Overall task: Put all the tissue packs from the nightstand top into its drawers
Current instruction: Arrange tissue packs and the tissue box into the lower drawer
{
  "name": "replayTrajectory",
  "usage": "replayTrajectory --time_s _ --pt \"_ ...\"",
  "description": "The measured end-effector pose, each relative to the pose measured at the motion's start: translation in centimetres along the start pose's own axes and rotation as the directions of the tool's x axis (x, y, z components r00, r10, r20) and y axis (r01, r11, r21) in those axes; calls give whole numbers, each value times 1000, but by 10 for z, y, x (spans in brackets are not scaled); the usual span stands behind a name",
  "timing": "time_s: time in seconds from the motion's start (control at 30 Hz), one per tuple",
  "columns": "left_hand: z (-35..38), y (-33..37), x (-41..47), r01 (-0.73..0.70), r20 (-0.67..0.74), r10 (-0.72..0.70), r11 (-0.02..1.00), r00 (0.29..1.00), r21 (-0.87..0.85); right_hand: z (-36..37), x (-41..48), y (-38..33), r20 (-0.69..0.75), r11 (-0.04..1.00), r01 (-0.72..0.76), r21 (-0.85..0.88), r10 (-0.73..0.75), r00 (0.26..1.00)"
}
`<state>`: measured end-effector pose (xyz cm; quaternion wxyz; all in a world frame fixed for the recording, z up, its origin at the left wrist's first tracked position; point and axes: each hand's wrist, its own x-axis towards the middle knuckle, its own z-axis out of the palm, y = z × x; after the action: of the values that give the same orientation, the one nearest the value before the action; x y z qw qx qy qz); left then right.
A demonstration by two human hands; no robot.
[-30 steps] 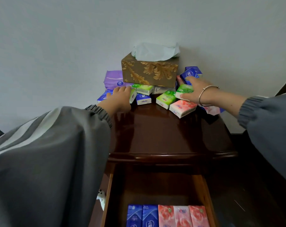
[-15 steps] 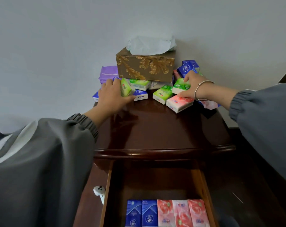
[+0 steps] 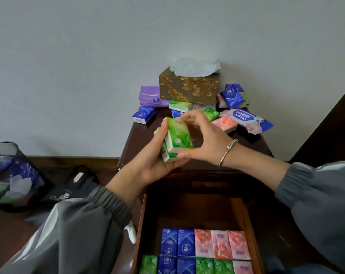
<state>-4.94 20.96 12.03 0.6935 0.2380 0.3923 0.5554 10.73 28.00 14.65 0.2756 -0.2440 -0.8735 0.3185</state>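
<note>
Here my left hand (image 3: 157, 167) cups a stack of green tissue packs (image 3: 178, 138) from below, my right hand (image 3: 205, 143) pinching the top one, above the open drawer (image 3: 146, 224).

A home bedroom; dark wooden nightstand (image 3: 197, 161), ornate tissue box (image 3: 188, 89), wastebasket (image 3: 13, 175)

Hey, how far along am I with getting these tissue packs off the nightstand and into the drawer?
Done: the drawer holds two rows of stored packs. In hand: the left hand and right hand hold green packs over the nightstand top. Left: a blue pack, pink pack, purple pack and several more around the tissue box. Perhaps halfway.
</note>
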Motion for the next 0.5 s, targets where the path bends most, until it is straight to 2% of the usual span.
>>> replayTrajectory --time_s 0.13,0.23,0.33,0.4,0.5 --pt "-14 -7 -25 18 33 -14 993 999 -120 20 -5 -20 47 997 39 -72 -36 998" --pt "-27 -6 -37 -44 -65 36 991 997 -123 32 1 -26 122 975 87 -206 -63 991" --pt "-40 -3 -38 -108 -199 95 993 975 -53 38 12 -19 177 967 59 -247 -14 984" --pt "-50 2 -31 -164 -286 154 986 946 -12 32 23 -7 70 952 43 -303 -23 997" --pt "-60 11 -16 -220 -374 196 975 906 -21 8 53 23 -208 894 -44 -446 -56 977"
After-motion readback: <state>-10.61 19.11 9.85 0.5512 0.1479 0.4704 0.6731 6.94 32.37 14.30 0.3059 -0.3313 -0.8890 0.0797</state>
